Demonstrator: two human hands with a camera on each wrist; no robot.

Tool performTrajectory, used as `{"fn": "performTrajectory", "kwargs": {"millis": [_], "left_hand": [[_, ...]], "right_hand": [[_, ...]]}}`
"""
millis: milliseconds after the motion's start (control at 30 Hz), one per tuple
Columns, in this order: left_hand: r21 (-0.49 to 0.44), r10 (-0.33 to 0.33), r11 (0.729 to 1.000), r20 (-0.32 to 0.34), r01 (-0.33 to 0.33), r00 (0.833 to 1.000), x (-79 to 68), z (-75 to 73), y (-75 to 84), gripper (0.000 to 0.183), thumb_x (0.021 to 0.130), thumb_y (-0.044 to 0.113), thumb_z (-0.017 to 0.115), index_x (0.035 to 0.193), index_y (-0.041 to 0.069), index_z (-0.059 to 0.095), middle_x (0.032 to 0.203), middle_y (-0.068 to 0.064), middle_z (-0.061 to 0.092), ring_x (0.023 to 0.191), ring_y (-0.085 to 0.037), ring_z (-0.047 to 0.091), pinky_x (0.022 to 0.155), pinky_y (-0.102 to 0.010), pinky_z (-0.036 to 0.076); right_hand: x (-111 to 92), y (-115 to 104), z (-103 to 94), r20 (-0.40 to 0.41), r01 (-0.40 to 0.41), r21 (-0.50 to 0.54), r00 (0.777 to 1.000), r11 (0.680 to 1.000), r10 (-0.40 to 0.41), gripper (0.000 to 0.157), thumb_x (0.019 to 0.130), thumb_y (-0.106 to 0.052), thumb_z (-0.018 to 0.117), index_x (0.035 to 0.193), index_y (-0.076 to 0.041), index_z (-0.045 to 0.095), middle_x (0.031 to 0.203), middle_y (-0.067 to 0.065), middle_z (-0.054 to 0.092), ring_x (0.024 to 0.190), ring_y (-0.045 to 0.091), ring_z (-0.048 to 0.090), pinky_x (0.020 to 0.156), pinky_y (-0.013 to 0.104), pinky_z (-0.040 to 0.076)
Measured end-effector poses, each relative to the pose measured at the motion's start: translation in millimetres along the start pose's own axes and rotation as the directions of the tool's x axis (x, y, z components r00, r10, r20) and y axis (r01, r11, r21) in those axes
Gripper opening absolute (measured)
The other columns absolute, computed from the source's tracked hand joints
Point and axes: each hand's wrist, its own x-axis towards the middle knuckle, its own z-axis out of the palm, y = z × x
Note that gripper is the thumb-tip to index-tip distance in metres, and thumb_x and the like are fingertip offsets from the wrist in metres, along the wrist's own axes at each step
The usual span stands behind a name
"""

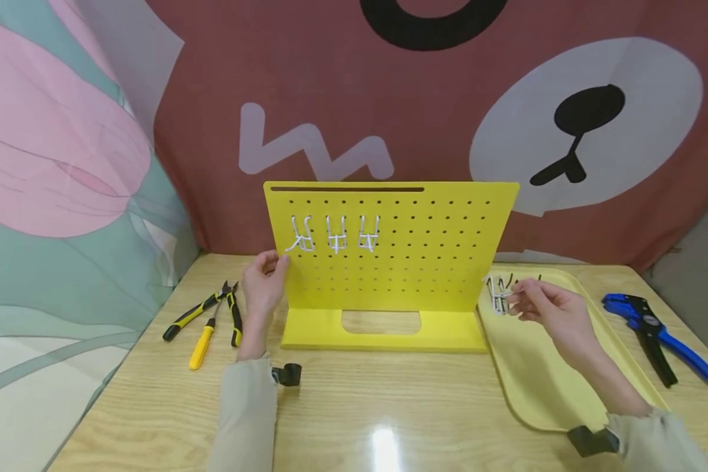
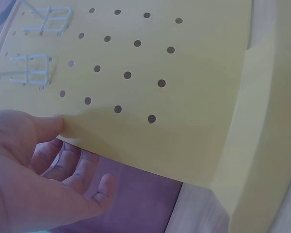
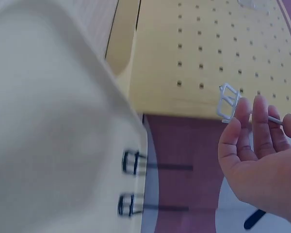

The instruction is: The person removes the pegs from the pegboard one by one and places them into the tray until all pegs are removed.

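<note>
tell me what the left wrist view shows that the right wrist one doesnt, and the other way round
Only the left wrist view: the left grip, its thumb on the face of the yellow pegboard at one edge.
Only the right wrist view: the right grip holding a white hook, and the tray with two black hooks at its rim.
Both: the pegboard, backdrop cloth and some tabletop.

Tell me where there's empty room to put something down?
The table is bare between the yellow pegboard, left sleeve and tray. The tray's middle looks bare too, beneath the right forearm. It's crowded left of the pegboard: pliers, yellow-handled tool, left hand. Black hooks and the right hand crowd the tray's far end.
</note>
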Motion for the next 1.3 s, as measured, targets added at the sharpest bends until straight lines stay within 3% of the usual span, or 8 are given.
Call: {"fn": "performTrajectory", "kwargs": {"millis": [300,567,733,867,1033,1133,1233,1300], "left_hand": [[0.029,0.009,1.000,0.000,-0.009,1.000,0.3,-0.5,0.2,0.029,0.094,0.016,0.062,0.113,-0.006,0.063,0.105,-0.022,0.064,0.096,-0.025,0.060,0.077,-0.019,0.046],[0.020,0.020,1.000,-0.010,-0.020,1.000,1.5,-5.3,-0.1,0.030,0.094,0.015,0.061,0.114,-0.007,0.061,0.109,-0.024,0.063,0.100,-0.028,0.059,0.085,-0.031,0.048],[0.038,0.026,0.999,-0.010,-0.026,1.000,0.8,-3.7,-1.2,0.029,0.094,0.014,0.061,0.114,-0.007,0.062,0.108,-0.024,0.064,0.100,-0.028,0.060,0.083,-0.028,0.048],[0.024,0.029,0.999,0.012,-0.029,1.000,0.8,-1.3,-1.1,0.028,0.095,0.014,0.061,0.115,-0.006,0.062,0.109,-0.023,0.063,0.101,-0.028,0.060,0.085,-0.030,0.049],[0.015,0.020,1.000,0.011,-0.020,1.000,1.3,-0.5,0.7,0.028,0.094,0.014,0.062,0.114,-0.005,0.062,0.108,-0.022,0.063,0.100,-0.026,0.059,0.084,-0.030,0.048],[0.027,0.021,0.999,0.007,-0.021,1.000,1.2,0.3,0.8,0.028,0.094,0.014,0.062,0.114,-0.005,0.063,0.107,-0.022,0.064,0.099,-0.026,0.060,0.083,-0.028,0.048],[0.025,0.014,1.000,0.013,-0.014,1.000,0.7,-0.6,0.7,0.029,0.094,0.015,0.061,0.115,-0.006,0.062,0.109,-0.022,0.063,0.101,-0.026,0.059,0.085,-0.030,0.048],[0.021,0.012,1.000,0.008,-0.012,1.000,0.5,-2.0,0.2,0.029,0.095,0.015,0.061,0.115,-0.006,0.062,0.109,-0.023,0.063,0.101,-0.026,0.059,0.085,-0.030,0.048]], "right_hand": [[4.6,-5.3,-44.2,-0.044,0.000,-0.007,0.999,1.000,0.000,0.022,0.100,-0.018,0.051,0.099,-0.007,0.070,0.084,-0.001,0.072,0.074,0.010,0.068,0.065,0.019,0.054],[22.7,-11.2,-69.0,-0.025,0.035,0.064,0.999,0.997,-0.033,0.025,0.101,-0.014,0.047,0.095,-0.009,0.071,0.083,0.000,0.072,0.073,0.009,0.069,0.063,0.020,0.054],[26.0,12.2,-96.9,-0.104,0.020,0.048,0.994,0.999,-0.015,0.024,0.100,-0.019,0.051,0.098,-0.006,0.070,0.082,0.001,0.072,0.071,0.011,0.069,0.061,0.022,0.054],[24.9,41.2,-126.4,-0.125,-0.027,-0.038,0.992,0.999,0.022,0.024,0.100,-0.025,0.049,0.102,-0.010,0.069,0.083,-0.003,0.071,0.072,0.009,0.068,0.061,0.023,0.054],[20.2,42.0,-126.7,-0.085,-0.134,-0.100,0.988,0.986,0.126,0.023,0.101,-0.027,0.047,0.097,-0.016,0.067,0.081,-0.006,0.070,0.071,0.008,0.067,0.058,0.021,0.053],[19.1,41.1,-124.3,-0.100,-0.185,-0.150,0.980,0.971,0.172,0.025,0.101,-0.030,0.047,0.093,-0.016,0.067,0.079,-0.007,0.070,0.069,0.008,0.067,0.057,0.023,0.053],[20.6,47.6,-126.4,-0.117,-0.203,-0.251,0.977,0.947,0.178,0.025,0.101,-0.034,0.046,0.091,-0.023,0.067,0.078,-0.012,0.069,0.069,0.006,0.067,0.058,0.023,0.054],[22.7,52.1,-126.1,-0.120,-0.215,-0.266,0.975,0.940,0.189,0.025,0.100,-0.035,0.047,0.090,-0.025,0.067,0.078,-0.013,0.069,0.068,0.006,0.068,0.058,0.023,0.054]]}}
